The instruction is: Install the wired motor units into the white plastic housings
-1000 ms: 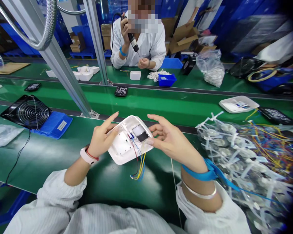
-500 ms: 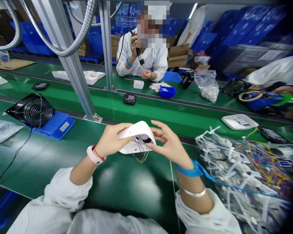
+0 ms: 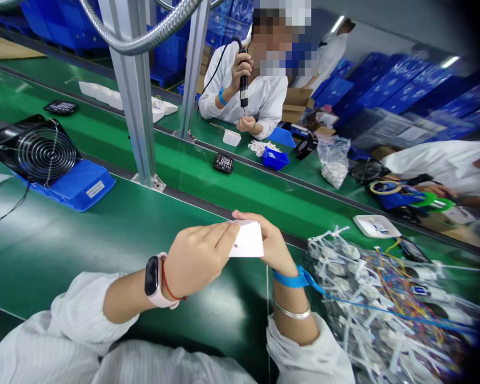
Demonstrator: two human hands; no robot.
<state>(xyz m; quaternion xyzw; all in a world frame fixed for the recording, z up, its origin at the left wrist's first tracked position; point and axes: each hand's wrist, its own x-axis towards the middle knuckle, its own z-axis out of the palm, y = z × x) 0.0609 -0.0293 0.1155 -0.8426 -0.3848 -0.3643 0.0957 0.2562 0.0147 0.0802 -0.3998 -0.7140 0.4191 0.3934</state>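
A white plastic housing [image 3: 248,241] is held above the green work surface, one flat face with a small hole turned toward me. My left hand [image 3: 202,256] is closed on its left side, fingers lying over the top edge. Behind its right side my right hand [image 3: 272,242] grips it, with most of the fingers hidden by the housing. The wires and the opening of the housing are out of sight. A blue strap [image 3: 294,278] circles my right wrist.
A black fan [image 3: 44,152] rests on a blue box [image 3: 82,186] at left. Bagged parts with wires [image 3: 384,298] lie at right. Beyond a metal post [image 3: 134,96] and the green belt [image 3: 184,173], a person [image 3: 260,85] holds a black screwdriver [image 3: 244,88].
The housing has been turned so its opening and wires no longer show. My left hand has rolled over it, and my right hand has closed in behind it. The camera view has tilted.
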